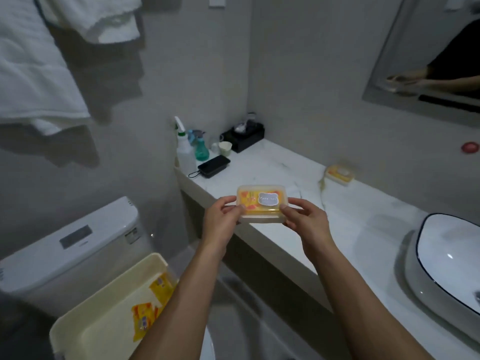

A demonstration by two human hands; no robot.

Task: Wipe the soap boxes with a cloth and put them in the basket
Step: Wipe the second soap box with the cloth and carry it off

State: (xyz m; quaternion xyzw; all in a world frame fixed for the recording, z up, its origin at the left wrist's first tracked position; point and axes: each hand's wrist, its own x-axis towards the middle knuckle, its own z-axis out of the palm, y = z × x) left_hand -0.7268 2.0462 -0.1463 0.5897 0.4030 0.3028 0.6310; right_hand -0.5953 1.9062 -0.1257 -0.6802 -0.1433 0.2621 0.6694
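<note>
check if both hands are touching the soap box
Touching. The head view shows the left hand and right hand pinching opposite ends of the soap box above the counter edge.

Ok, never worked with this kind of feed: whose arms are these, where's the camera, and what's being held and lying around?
One camera, worn on a person's head, looks down at their own bare arms; no robot. The left hand and right hand hold a yellow soap box by its ends, over the white counter. Another soap box sits further back on the counter, a white cloth near it. The cream basket, lower left, already holds two boxes. The sink is right.
</note>
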